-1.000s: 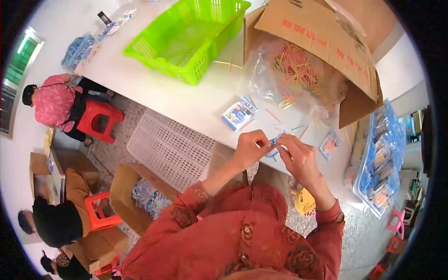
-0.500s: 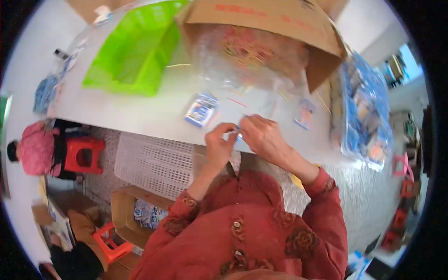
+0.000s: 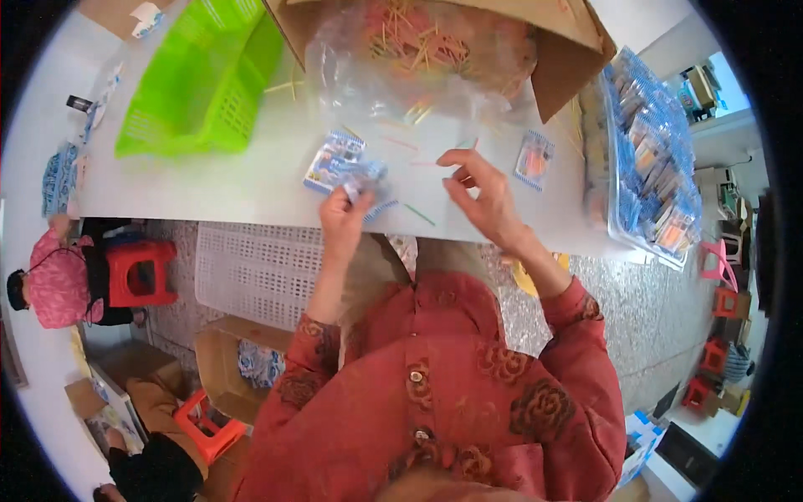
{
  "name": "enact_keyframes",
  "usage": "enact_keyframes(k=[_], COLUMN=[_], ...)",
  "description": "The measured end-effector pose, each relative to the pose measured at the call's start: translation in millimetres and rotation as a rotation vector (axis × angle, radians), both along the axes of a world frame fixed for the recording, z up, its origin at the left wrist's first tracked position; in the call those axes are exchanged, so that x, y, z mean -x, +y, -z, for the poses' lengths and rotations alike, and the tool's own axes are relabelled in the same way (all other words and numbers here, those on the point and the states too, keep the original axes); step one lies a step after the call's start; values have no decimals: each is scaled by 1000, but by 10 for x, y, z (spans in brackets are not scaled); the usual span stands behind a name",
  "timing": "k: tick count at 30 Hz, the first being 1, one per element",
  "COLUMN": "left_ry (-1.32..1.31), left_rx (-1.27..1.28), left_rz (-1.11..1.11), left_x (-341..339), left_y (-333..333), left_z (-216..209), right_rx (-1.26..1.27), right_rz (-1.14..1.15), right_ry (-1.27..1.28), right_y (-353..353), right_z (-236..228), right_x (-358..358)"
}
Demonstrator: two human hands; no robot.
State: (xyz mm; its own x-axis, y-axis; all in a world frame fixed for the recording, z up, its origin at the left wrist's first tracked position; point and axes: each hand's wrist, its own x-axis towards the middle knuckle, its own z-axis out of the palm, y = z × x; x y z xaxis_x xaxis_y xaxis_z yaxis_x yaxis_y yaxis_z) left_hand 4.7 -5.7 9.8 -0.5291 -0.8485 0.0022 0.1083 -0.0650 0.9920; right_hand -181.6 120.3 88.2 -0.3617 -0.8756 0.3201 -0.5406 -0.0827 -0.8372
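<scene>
Pinched in my left hand (image 3: 341, 219) is a small clear plastic packet (image 3: 368, 177) with blue printing, blurred by motion. It overlaps a small pile of blue-and-white packets (image 3: 333, 155) lying on the table. My right hand (image 3: 485, 197) hovers over the table to the right, thumb and forefinger curved and apart, with nothing visible between them. By its forefinger lies a thin pink stick (image 3: 425, 163). A green stick (image 3: 420, 215) rests between my hands. Farther right, a single blue-edged packet (image 3: 534, 159) with orange contents lies flat.
A cardboard box (image 3: 569, 50) with a clear bag of coloured sticks (image 3: 410, 46) stands at the back. To its left is a green basket (image 3: 226, 113). A clear-walled bin (image 3: 615, 213) full of packets stands right. White crates (image 3: 251, 268) sit below the table; two people are at left.
My hands have separated: the left went left to the packet pile with a packet, the right moved up and right. A green stick now shows between them. The view has shifted.
</scene>
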Motion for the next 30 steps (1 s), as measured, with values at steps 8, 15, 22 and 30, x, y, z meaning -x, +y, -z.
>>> enact_keyframes(k=[8, 15, 22, 30], left_ry=[39, 117, 300, 170], left_rx=[18, 108, -6, 50], left_rz=[-97, -139, -234, -78], left_x=[-321, -235, -407, -102], left_y=[-205, -337, -791, -504], left_z=[30, -77, 47, -198], right_rx=[-252, -524, -449, -162], right_rz=[53, -146, -250, 23], right_ry=[-41, -310, -357, -174], right_y=[503, 737, 737, -70], right_z=[311, 423, 412, 74], right_x=[169, 47, 7, 578])
